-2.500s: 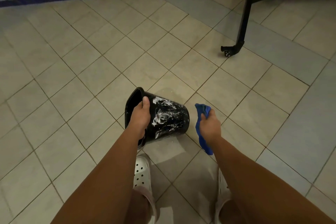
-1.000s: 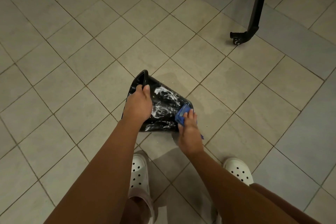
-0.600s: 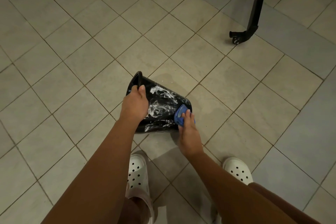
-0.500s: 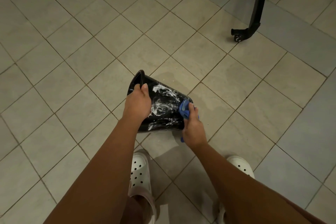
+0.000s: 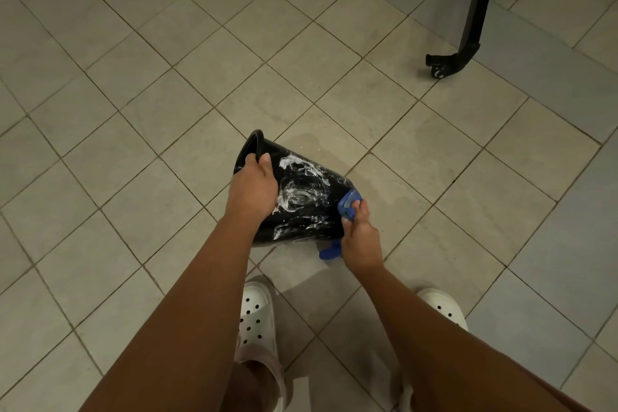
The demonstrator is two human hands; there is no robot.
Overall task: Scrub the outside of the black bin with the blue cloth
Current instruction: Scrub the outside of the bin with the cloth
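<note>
- we held the black bin (image 5: 309, 207) tipped on its side, low over the tiled floor (image 5: 140, 130); whether its lower wall touched the tiles we could not tell.
- the left hand (image 5: 252, 189) gripped the rim at the open mouth, with the fingers curled over the lip and the thumb lying along the outer wall.
- the right hand (image 5: 362, 239) pinched the blue cloth (image 5: 347, 205), bunched, against the edge of the bin's closed base; a tail of the cloth showed just below the knuckles, beside the bin's lower corner.
- governing relation: the bin's long axis ran from hand to hand, mouth at the left hand and base at the right. the wall streaked with white foam (image 5: 296, 192) lay between them, directly to the left of the cloth hand and slightly beyond it.
- we judged that the cloth hand was the one placed to work, and that a stroke would travel along this axis toward the left hand, which served as the anchor.
- we judged that the underside, hidden from us, would need the left hand to roll the bin.
- white clogs (image 5: 255, 314) stood nearer the body than both hands; a black castor leg (image 5: 470, 40) stood well apart, beyond the right hand.
</note>
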